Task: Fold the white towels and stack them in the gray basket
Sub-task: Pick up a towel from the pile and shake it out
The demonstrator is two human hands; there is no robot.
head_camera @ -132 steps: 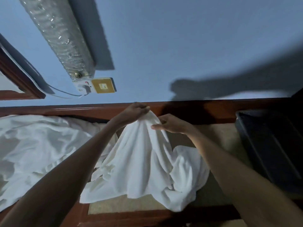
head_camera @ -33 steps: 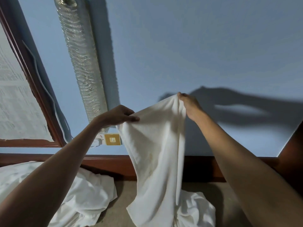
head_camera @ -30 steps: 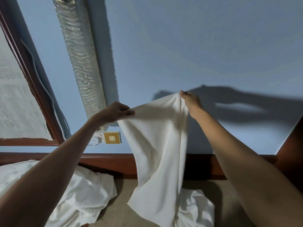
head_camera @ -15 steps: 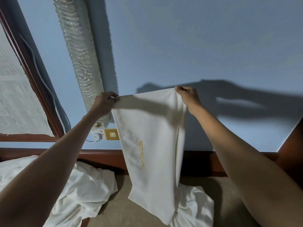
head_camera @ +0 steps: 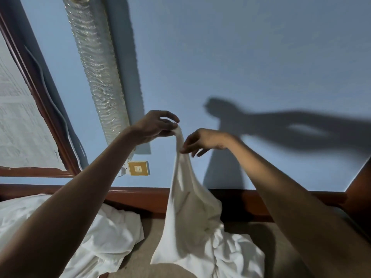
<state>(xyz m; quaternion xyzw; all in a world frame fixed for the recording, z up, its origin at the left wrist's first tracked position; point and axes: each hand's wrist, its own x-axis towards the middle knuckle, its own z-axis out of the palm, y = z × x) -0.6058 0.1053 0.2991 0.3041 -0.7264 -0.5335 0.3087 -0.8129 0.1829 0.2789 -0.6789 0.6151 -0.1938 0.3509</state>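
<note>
A white towel (head_camera: 188, 213) hangs bunched in front of the blue wall, and its lower end rests on the beige surface (head_camera: 261, 237). My left hand (head_camera: 156, 126) pinches the gathered top of the towel between thumb and fingers. Just below and to the right, my right hand (head_camera: 202, 140) pinches the towel's edge with its fingertips, its other fingers loose. A second crumpled white towel (head_camera: 236, 255) lies under the hanging one. The gray basket is out of view.
A heap of white towels (head_camera: 80, 233) lies at the lower left. A dark wooden rail (head_camera: 130, 197) runs along the wall behind the surface. On the wall are a silver duct (head_camera: 98, 77), a yellow socket plate (head_camera: 138, 168) and a wood-framed window (head_camera: 40, 97).
The towel was stretched wide between both hands half a second ago. Now its top is gathered in my left hand, and my right hand has come in and dropped just below it.
</note>
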